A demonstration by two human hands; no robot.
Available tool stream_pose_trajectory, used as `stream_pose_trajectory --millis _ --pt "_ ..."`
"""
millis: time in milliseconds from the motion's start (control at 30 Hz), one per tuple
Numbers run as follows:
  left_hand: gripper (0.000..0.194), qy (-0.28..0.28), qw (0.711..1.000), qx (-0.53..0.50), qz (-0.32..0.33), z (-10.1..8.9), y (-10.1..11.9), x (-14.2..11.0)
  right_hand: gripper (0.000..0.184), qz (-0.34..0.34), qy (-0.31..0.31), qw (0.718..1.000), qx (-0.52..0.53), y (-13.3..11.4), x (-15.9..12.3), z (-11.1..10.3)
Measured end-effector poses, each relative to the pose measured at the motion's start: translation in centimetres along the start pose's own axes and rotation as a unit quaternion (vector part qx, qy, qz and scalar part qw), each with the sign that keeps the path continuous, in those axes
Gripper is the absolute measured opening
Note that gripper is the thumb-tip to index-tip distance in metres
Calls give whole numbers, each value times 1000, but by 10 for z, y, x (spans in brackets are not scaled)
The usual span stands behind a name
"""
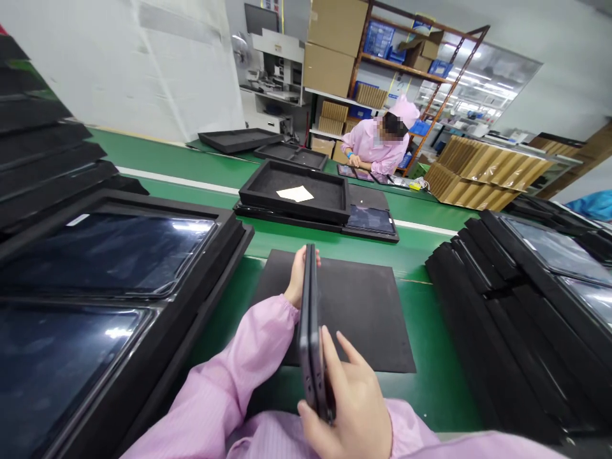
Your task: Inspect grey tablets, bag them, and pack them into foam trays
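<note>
Two dark tablets (310, 319) are held upright, face to face or back to back, with their thin edges toward me. My left hand (297, 279) grips them at the far end, its fingertips showing past the other side. Around the near end my right hand (357, 398) is closed, thumb on the near lower corner and some fingers along the right face. Below them a black foam mat (368, 312) lies flat on the green bench (442, 357). Whatever is on the tablets' faces is hidden at this angle.
On the left, stacked black foam trays (224, 245) hold glossy tablets; more tray stacks (507, 299) stand at right. Ahead sits a black tray (329, 188) with a white paper (295, 194). Across the bench a co-worker (377, 143) in pink bends over several devices near cardboard dividers (482, 172).
</note>
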State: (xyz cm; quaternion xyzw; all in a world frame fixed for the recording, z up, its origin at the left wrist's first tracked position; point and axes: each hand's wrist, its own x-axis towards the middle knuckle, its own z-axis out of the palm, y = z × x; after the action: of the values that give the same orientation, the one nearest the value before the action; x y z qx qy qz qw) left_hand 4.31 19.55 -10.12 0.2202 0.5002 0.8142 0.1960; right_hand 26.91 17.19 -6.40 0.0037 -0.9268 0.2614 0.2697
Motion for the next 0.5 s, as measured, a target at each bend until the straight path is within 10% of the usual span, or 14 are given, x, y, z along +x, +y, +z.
stream_pose_trajectory --millis 233,500 --pt "30 0 990 -1 138 13 37 18 104 -2 -94 986 -138 32 1 28" --pt "31 -32 986 61 153 14 23 29 104 174 -247 952 41 40 14 4"
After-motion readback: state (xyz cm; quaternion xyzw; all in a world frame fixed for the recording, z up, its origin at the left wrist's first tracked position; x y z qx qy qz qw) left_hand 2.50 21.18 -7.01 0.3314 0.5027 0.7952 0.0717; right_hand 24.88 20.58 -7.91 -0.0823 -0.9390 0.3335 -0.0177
